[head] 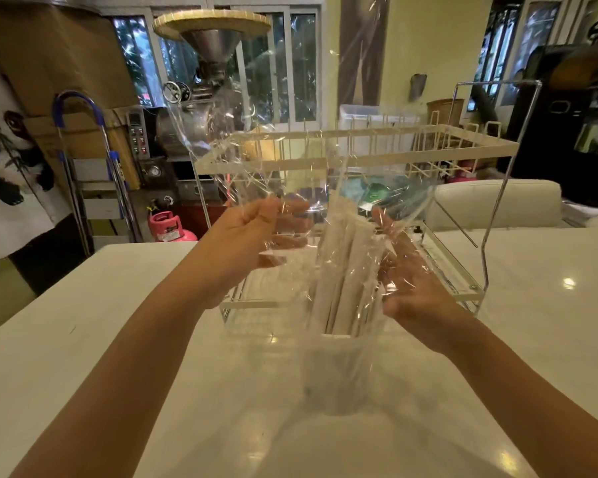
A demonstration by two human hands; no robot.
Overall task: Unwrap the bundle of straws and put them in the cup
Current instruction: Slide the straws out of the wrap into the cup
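A bundle of white paper-wrapped straws (342, 270) stands upright with its lower ends inside a white cup (339, 374) on the table. A large sheet of clear plastic wrap (273, 160) billows up around and above the straws. My left hand (252, 243) pinches the wrap to the left of the bundle. My right hand (411, 284) grips the wrap against the right side of the straws. The cup's outline is blurred behind the film.
A white wire dish rack (359, 146) with a metal frame stands on the white table (118, 339) just behind the cup. A pink gas cylinder (168, 225), a stepladder (94, 174) and a coffee roaster (194, 108) are beyond the table's far edge.
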